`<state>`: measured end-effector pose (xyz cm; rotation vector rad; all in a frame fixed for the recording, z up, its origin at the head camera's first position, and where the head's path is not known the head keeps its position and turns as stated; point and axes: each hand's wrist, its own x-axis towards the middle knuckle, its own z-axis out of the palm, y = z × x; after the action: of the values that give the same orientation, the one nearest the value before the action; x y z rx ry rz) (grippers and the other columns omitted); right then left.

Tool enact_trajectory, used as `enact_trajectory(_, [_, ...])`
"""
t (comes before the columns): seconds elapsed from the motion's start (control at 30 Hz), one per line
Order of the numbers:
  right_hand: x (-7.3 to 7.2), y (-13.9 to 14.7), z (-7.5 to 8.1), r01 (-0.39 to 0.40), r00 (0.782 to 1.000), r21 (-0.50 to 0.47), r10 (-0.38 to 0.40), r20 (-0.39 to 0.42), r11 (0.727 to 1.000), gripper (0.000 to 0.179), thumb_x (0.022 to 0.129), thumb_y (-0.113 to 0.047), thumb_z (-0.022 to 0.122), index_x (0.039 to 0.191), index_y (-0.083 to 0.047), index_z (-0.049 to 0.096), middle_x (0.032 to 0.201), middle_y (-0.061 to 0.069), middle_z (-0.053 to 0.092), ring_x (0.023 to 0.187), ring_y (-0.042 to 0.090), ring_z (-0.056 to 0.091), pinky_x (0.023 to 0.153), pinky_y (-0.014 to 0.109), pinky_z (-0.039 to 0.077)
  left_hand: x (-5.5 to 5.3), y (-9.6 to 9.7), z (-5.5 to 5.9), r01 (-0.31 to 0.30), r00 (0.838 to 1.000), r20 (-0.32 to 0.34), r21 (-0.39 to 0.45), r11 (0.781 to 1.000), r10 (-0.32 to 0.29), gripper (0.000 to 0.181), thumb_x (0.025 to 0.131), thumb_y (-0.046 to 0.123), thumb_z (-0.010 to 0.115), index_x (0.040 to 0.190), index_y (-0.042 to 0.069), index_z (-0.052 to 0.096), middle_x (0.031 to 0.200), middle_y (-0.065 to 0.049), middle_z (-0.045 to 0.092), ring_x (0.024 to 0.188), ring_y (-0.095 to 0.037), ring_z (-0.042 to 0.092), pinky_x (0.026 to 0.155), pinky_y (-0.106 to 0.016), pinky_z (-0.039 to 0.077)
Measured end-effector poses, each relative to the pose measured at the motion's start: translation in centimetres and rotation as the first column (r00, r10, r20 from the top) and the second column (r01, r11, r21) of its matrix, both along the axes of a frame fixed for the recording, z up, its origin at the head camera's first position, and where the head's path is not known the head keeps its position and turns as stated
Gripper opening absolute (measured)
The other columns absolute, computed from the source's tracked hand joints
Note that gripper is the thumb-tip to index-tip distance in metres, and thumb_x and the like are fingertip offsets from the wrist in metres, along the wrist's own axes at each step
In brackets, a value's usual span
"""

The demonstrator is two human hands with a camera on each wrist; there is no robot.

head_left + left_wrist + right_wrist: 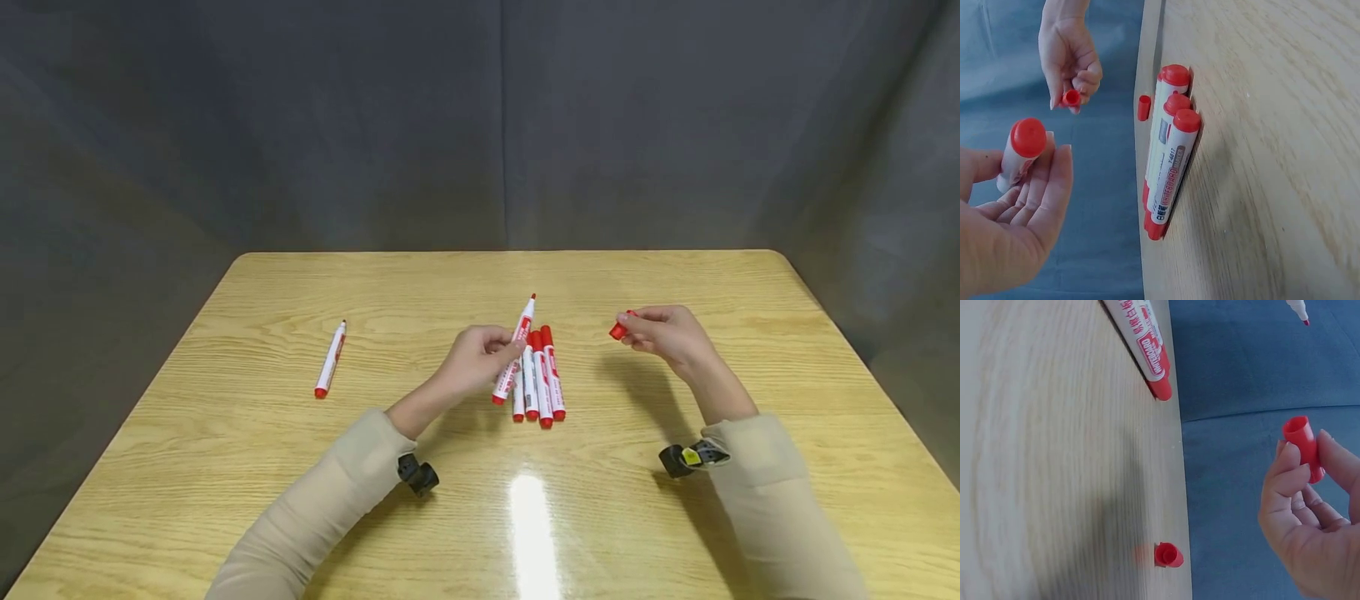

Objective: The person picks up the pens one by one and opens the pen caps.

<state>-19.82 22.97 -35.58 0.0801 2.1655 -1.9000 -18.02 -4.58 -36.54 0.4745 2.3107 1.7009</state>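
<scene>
My left hand [480,358] pinches an uncapped whiteboard marker [505,385], white with red print, its red nib pointing away from me. In the head view this marker overlaps the left side of a bunch of capped red whiteboard markers [553,383] on the table. Over to the right, my right hand [667,337] holds a red marker cap [1302,444] between thumb and fingers, its hollow end showing in the right wrist view. Another red cap [1168,555] is on the table near that hand, also seen in the left wrist view.
A second uncapped marker [331,360] lies on the left part of the wood-grain table [187,450], nib pointing away. Dark cloth [375,125] hangs behind the table and along both sides. Light glares off the tabletop near the front.
</scene>
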Motion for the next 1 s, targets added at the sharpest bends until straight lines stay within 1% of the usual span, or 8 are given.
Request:
enact_trajectory(0.17, [0.1, 0.6, -0.2, 0.021, 1.000, -0.007, -0.021, 0.017, 1.000, 0.033, 0.087, -0.016, 0.063, 0.103, 0.010, 0.051, 0.074, -0.004, 0.063, 0.068, 0.007, 0.060, 0.064, 0.019, 0.050, -0.3, -0.3, -0.2, -0.010, 1.000, -0.022, -0.012, 1.000, 0.009, 0.024, 0.091, 0.012, 0.057, 0.099, -0.009, 0.062, 0.082, -0.022, 0.062, 0.063, -0.023, 0.061, 0.054, -0.027, 0.051])
enact_trajectory(0.27, [0.2, 1.0, -0.2, 0.021, 0.999, -0.025, -0.020, 0.035, 0.999, 0.021, 0.086, -0.017, 0.065, 0.092, 0.002, 0.057, 0.072, -0.003, 0.063, 0.066, 0.007, 0.061, 0.061, 0.019, 0.050, -0.4, -0.7, -0.3, -0.022, 1.000, -0.014, -0.010, 1.000, 0.022, 0.023, 0.090, 0.012, 0.057, 0.098, -0.009, 0.062, 0.081, -0.022, 0.062, 0.060, -0.019, 0.060, 0.053, -0.027, 0.051])
enact_trajectory(0.37, [0.2, 1.4, -0.2, 0.021, 0.999, -0.042, -0.019, 0.048, 0.999, 0.011, 0.085, -0.017, 0.066, 0.081, -0.008, 0.062, 0.070, -0.003, 0.065, 0.065, 0.007, 0.061, 0.059, 0.019, 0.050, -0.5, -1.0, -0.3, -0.047, 0.999, -0.014, -0.019, 0.999, 0.047, 0.022, 0.090, 0.013, 0.057, 0.097, -0.008, 0.063, 0.077, -0.016, 0.062, 0.057, -0.014, 0.058, 0.053, -0.026, 0.051])
enact_trajectory(0.4, [0.3, 1.5, -0.2, 0.020, 0.999, -0.045, -0.018, 0.049, 0.999, 0.009, 0.085, -0.017, 0.066, 0.079, -0.010, 0.063, 0.070, -0.003, 0.065, 0.065, 0.006, 0.061, 0.058, 0.019, 0.050, -0.5, -1.2, -0.3, -0.051, 0.999, -0.017, -0.023, 0.998, 0.050, 0.023, 0.090, 0.013, 0.058, 0.097, -0.008, 0.063, 0.077, -0.016, 0.062, 0.056, -0.013, 0.057, 0.053, -0.026, 0.050])
enact_trajectory(0.53, [0.3, 2.0, 0.0, 0.022, 0.998, -0.038, -0.020, 0.055, 0.999, 0.008, 0.085, -0.018, 0.066, 0.079, -0.012, 0.064, 0.070, -0.004, 0.065, 0.064, 0.006, 0.062, 0.058, 0.019, 0.050, -0.7, -1.6, -0.2, -0.065, 0.997, -0.041, -0.039, 0.997, 0.063, 0.023, 0.089, 0.014, 0.059, 0.095, -0.008, 0.064, 0.074, -0.014, 0.062, 0.056, -0.010, 0.055, 0.054, -0.028, 0.051])
enact_trajectory(0.7, [0.2, 2.5, 0.1, 0.028, 0.998, -0.028, -0.027, 0.058, 0.999, 0.009, 0.084, -0.017, 0.066, 0.083, -0.009, 0.063, 0.070, -0.002, 0.065, 0.063, 0.008, 0.062, 0.057, 0.019, 0.050, -0.8, -2.1, -0.2, -0.088, 0.996, -0.032, -0.046, 0.995, 0.087, 0.023, 0.089, 0.015, 0.060, 0.093, -0.007, 0.064, 0.074, -0.011, 0.061, 0.058, -0.011, 0.055, 0.056, -0.027, 0.051])
enact_trajectory(0.83, [0.2, 2.9, 0.0, 0.034, 0.998, 0.002, -0.034, 0.050, 0.999, 0.019, 0.084, -0.019, 0.067, 0.091, -0.003, 0.059, 0.071, -0.003, 0.064, 0.064, 0.008, 0.062, 0.058, 0.019, 0.050, -1.0, -2.5, -0.1, -0.099, 0.995, -0.018, -0.032, 0.995, 0.099, 0.024, 0.089, 0.016, 0.060, 0.094, -0.007, 0.064, 0.074, -0.012, 0.060, 0.058, -0.011, 0.055, 0.056, -0.026, 0.050])
enact_trajectory(1.0, [0.2, 3.2, -0.1, 0.041, 0.998, 0.004, -0.041, 0.048, 0.999, 0.017, 0.084, -0.019, 0.067, 0.090, -0.005, 0.059, 0.071, -0.002, 0.065, 0.064, 0.008, 0.062, 0.058, 0.019, 0.050, -1.0, -3.3, 0.3, -0.104, 0.994, -0.016, -0.009, 0.995, 0.104, 0.023, 0.089, 0.015, 0.059, 0.093, -0.007, 0.064, 0.075, -0.019, 0.061, 0.056, -0.013, 0.058, 0.055, -0.025, 0.050])
